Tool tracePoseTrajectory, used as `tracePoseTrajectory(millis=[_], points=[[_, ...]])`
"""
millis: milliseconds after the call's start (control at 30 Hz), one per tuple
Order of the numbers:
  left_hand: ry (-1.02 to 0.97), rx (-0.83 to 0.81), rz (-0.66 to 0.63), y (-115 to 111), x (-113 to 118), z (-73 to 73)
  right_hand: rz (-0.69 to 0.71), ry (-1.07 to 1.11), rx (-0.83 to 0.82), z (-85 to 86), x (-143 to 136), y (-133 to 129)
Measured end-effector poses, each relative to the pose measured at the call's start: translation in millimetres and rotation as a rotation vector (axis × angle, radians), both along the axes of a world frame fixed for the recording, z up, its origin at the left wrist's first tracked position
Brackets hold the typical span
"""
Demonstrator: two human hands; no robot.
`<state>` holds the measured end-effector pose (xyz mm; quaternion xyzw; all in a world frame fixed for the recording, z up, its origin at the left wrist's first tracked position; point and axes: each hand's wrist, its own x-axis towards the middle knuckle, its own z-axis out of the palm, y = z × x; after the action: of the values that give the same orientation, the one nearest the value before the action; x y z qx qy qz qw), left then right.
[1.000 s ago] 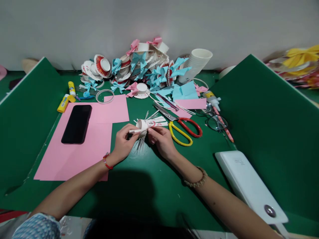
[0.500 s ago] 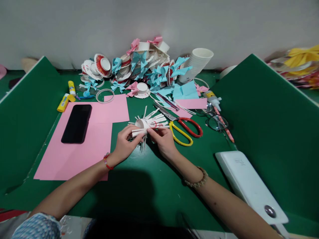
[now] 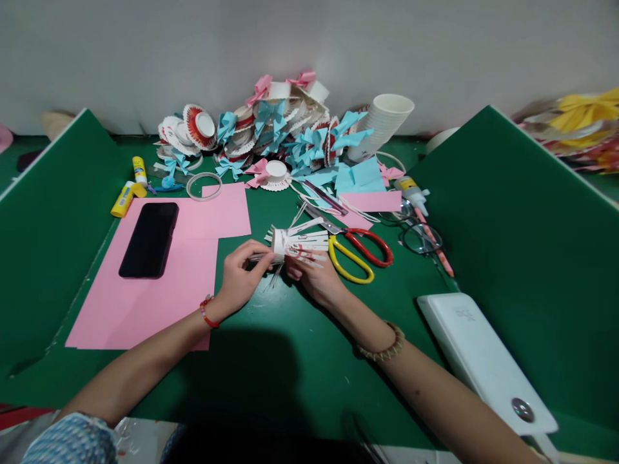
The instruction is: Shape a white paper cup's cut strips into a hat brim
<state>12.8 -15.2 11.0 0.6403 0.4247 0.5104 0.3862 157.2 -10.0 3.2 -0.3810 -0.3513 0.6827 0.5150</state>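
Note:
Between my two hands is a white paper cup [image 3: 279, 243] whose wall is slit into many thin strips that splay outward, some with red print. My left hand [image 3: 245, 269] pinches its left side, thumb and fingers closed on the strips there. From below and the right, my right hand [image 3: 316, 274] grips it, its fingers partly hidden behind the printed strips. Just right of the cup lie scissors [image 3: 360, 251] with one red and one yellow handle, blades pointing up and left.
Pink paper [image 3: 164, 309] with a black phone [image 3: 149, 240] on it lies left. Glue sticks [image 3: 122, 200] and a tape ring [image 3: 204, 186] are behind. Paper hats with bows [image 3: 271, 122] and stacked cups [image 3: 382, 125] line the back. Eyeglasses [image 3: 422, 238] and a white power bank [image 3: 483, 354] lie right.
The slit cup has turned in my hands, so its round base now faces more to the left. My right thumb has moved from its front down beneath the strips.

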Motion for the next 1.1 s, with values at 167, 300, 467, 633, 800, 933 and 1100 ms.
tracePoseTrajectory(millis=[167, 300, 467, 633, 800, 933, 1100], points=[[0.063, 0.059, 0.024, -1, 1, 0.6, 0.014, -0.04, -0.009, -4.7, 0, 1], [0.094, 0.112, 0.043, -1, 1, 0.1, -0.007, -0.103, 0.05, -10.3, 0, 0], [0.131, 0.209, 0.04, 0, -1, -2.1, -0.118, -0.288, 0.128, -0.9, -2, -4], [0.141, 0.271, 0.037, -1, 1, -1.2, -0.244, -0.396, 0.195, 3.9, -4, -7], [0.16, 0.257, 0.033, -3, 3, 2.5, -0.254, -0.408, 0.211, 2.6, -4, -7], [0.098, 0.145, 0.003, -1, 3, 2.0, -0.272, -0.4, 0.203, 1.5, -3, -6], [0.056, -0.016, -0.014, 0, 2, 1.0, -0.2, -0.308, 0.156, -2.3, 0, -4]])
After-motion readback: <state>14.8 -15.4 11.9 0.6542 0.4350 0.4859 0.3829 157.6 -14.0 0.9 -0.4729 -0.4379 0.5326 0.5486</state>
